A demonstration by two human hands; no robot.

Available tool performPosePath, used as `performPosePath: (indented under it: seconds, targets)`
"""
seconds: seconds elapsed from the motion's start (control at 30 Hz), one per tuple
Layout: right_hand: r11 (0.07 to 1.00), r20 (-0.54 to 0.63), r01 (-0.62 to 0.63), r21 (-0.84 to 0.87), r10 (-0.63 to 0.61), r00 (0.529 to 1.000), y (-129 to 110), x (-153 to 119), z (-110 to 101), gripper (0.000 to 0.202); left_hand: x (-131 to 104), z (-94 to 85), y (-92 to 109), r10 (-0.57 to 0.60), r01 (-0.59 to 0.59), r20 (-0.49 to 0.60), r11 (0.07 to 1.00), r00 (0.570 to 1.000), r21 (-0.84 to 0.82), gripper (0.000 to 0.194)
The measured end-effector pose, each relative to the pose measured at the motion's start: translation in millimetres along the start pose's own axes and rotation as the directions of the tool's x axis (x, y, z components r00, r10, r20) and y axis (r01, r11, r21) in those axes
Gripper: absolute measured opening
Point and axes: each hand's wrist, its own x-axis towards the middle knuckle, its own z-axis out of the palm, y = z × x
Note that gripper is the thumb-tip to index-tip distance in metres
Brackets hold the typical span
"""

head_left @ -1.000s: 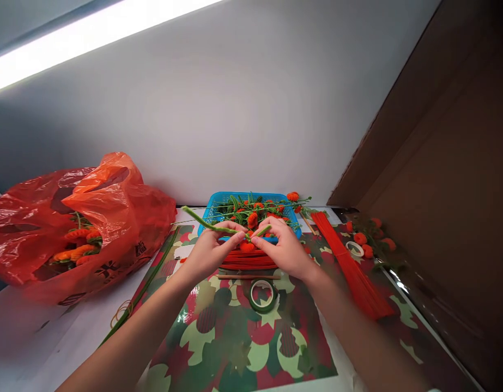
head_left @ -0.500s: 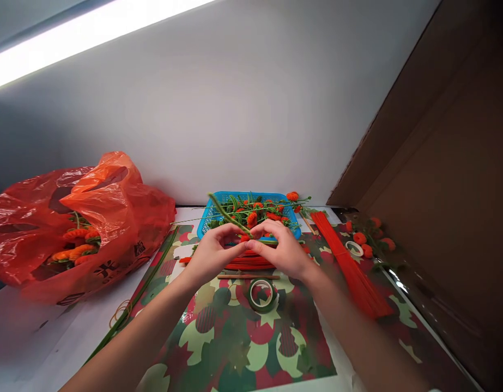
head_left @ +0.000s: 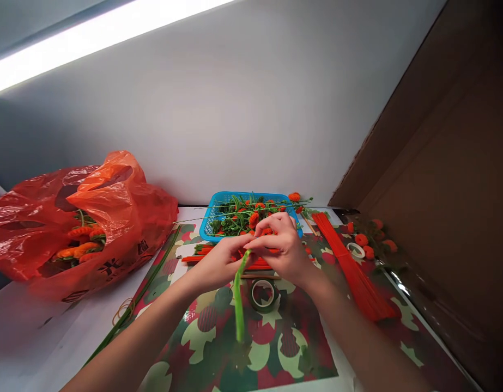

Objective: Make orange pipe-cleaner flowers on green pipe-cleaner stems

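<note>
Both hands meet above the patterned mat, in front of the blue basket. A bright green fuzzy stem hangs down from between their fingertips toward the mat. My left hand is pinched at the top of this stem. My right hand has its fingers bent and pressed together at the same spot; what lies between them is too small and covered to name. Just below the hands, a roll of dark green tape rests on the mat, with red fuzzy stems behind it.
The blue basket holds green stems and orange-red flowers. At left sits a red plastic bag with orange flowers inside. A red stem bundle, a white tape ring and more flowers lie at right, beside a cardboard panel.
The green stem pointed up and to the left before; now it hangs down toward the mat. My right hand's fingers have lifted slightly and bent more. The view has shifted a little.
</note>
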Motion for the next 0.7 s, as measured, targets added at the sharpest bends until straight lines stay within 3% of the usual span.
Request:
performPosePath:
  seconds: [0.27,0.4,0.6,0.7]
  targets:
    - [1.0,-0.112,-0.008,-0.01,0.006,0.994,-3.2,-1.8,-2.4,0.012,4.2,-3.7,-6.2,-0.104,0.048,-0.172,0.952,0.98,-0.303,0.02]
    - [0.984,-0.179,-0.137,0.111,0.156,0.972,1.5,-2.1,1.1,0.005,4.0,-2.8,-5.7,-0.075,-0.022,-0.232,0.922,0.97,-0.387,0.023]
    - [0.837,-0.081,-0.371,0.403,0.436,0.896,13.2,2.3,8.0,0.006,0.6,0.3,-7.4,0.037,-0.106,-0.226,0.947,0.973,-0.303,0.018]
    - [0.693,0.085,-0.486,0.532,0.528,0.845,14.3,6.3,4.8,0.01,-1.3,-0.3,-8.0,0.096,-0.132,-0.232,0.98,0.968,-0.147,0.016]
